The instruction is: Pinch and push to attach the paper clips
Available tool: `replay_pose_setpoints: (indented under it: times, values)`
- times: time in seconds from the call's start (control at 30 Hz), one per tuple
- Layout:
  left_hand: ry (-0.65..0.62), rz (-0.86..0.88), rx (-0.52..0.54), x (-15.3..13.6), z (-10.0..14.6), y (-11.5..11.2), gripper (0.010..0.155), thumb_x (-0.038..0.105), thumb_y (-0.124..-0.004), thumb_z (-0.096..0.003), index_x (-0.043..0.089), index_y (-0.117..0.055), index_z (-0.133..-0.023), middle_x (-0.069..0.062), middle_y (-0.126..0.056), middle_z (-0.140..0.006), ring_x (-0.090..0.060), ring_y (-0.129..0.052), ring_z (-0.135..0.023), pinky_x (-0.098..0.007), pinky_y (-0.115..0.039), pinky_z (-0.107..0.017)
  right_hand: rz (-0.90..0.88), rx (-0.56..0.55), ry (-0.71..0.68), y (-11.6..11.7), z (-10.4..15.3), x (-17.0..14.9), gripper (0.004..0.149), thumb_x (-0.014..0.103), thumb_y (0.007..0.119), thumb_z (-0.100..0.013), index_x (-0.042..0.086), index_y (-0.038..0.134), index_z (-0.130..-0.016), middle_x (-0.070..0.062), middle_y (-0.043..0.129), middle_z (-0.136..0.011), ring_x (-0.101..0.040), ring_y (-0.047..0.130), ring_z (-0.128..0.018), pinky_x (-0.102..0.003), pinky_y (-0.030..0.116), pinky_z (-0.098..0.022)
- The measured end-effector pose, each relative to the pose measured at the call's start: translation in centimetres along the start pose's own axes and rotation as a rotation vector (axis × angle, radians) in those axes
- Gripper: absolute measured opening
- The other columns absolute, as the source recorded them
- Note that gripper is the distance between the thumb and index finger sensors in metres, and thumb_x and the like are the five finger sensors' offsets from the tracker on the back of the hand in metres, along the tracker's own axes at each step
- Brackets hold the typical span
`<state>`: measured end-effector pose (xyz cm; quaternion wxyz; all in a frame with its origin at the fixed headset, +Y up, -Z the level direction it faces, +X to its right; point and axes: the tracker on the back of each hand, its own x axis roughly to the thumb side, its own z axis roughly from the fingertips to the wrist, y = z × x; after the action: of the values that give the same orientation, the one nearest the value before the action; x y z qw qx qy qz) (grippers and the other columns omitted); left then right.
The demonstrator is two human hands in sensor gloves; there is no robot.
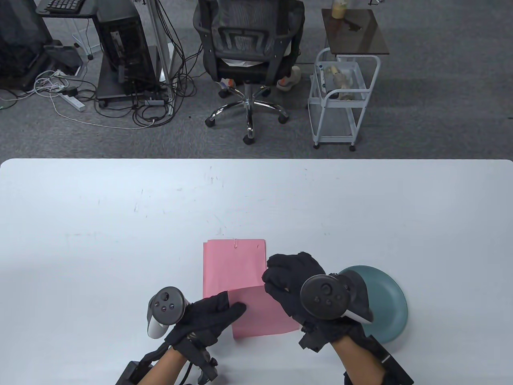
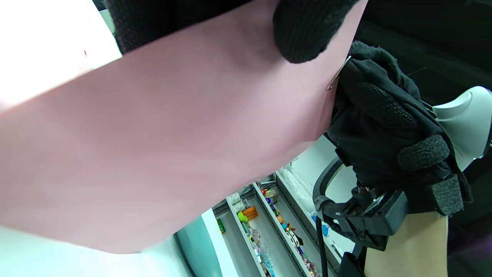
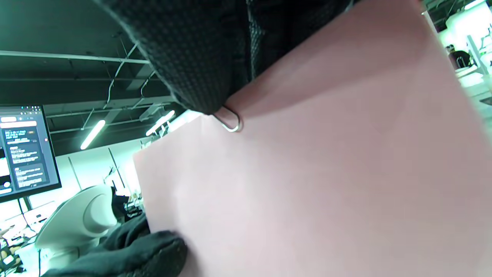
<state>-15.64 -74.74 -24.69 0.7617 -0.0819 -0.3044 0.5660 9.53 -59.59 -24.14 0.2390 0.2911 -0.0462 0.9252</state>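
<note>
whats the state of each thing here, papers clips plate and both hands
flat pink paper: lying on table, paper clip on its far edge
held pink paper: lifted between both hands
second clip: on the held paper's edge, under the right fingers
teal plate: on table, contents hidden
left hand: gripping held paper
right hand: pinching second clip

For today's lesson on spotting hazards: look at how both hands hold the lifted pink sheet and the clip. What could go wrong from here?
1. The paper clip sits only partly on the lifted pink sheet; pushed askew by the right hand, it may slip off or crease the edge.
2. The left hand holds one side only, so the sheet could buckle.
3. The right hand hangs near the teal plate and might knock it.
</note>
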Motion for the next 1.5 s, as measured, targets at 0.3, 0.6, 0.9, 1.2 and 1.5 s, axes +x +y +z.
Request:
replay_pose_setpoints:
  times: [0.3, 0.6, 0.9, 1.2, 1.5]
  values:
    - [-0.001, -0.003, -0.008, 0.0, 0.0, -0.1, 0.041, 0.036, -0.076, -0.0641, 0.023, -0.075, -0.103, -0.003, -0.092, -0.098, -0.028, -0.094, -0.088, -0.049, -0.077, -0.068, 0.048, 0.065, -0.002, 0.0, 0.1, 0.0, 0.035, 0.027, 0.086, -0.057, 0.012, 0.088, -0.088, -0.017, 0.076, -0.103, -0.041, 0.075, -0.089, -0.064, 0.051, -0.071]
    - [-0.001, 0.002, 0.0, 0.0, 0.0, -0.1, 0.041, 0.036, -0.076, -0.0641, 0.023, -0.075, -0.103, -0.003, -0.092, -0.098, -0.028, -0.094, -0.088, -0.049, -0.077, -0.068, 0.051, 0.087, -0.01, 0.1, 0.2, 0.0, 0.041, 0.028, 0.086, -0.057, 0.01, 0.084, -0.094, -0.019, 0.074, -0.105, -0.042, 0.073, -0.091, -0.064, 0.05, -0.072]
    - [-0.009, -0.001, -0.009, 0.1, 0.0, -0.3, 0.041, 0.036, -0.076, -0.0641, 0.023, -0.075, -0.103, -0.003, -0.092, -0.098, -0.028, -0.095, -0.088, -0.049, -0.077, -0.068, 0.076, 0.118, -0.011, 0.5, 0.1, 0.1, 0.037, 0.026, 0.085, -0.057, 0.008, 0.086, -0.09, -0.018, 0.075, -0.104, -0.042, 0.074, -0.09, -0.064, 0.049, -0.072]
    - [-0.008, -0.002, -0.011, 0.0, 0.0, -0.4, 0.041, 0.036, -0.076, -0.0641, 0.023, -0.075, -0.103, -0.003, -0.092, -0.098, -0.028, -0.094, -0.088, -0.049, -0.077, -0.068, 0.069, 0.16, -0.017, 0.5, 0.1, 0.2, 0.037, 0.027, 0.084, -0.059, 0.008, 0.085, -0.091, -0.019, 0.072, -0.105, -0.043, 0.071, -0.092, -0.064, 0.048, -0.072]
    - [-0.009, 0.004, 0.004, 0.1, 0.1, -0.2, 0.042, 0.036, -0.076, -0.0641, 0.023, -0.075, -0.103, -0.003, -0.092, -0.098, -0.028, -0.095, -0.087, -0.048, -0.077, -0.067, 0.034, 0.024, -0.032, -1.8, 1.5, 0.7, 0.05, 0.035, 0.079, -0.061, 0.01, 0.074, -0.104, -0.023, 0.067, -0.109, -0.046, 0.067, -0.095, -0.064, 0.047, -0.072]
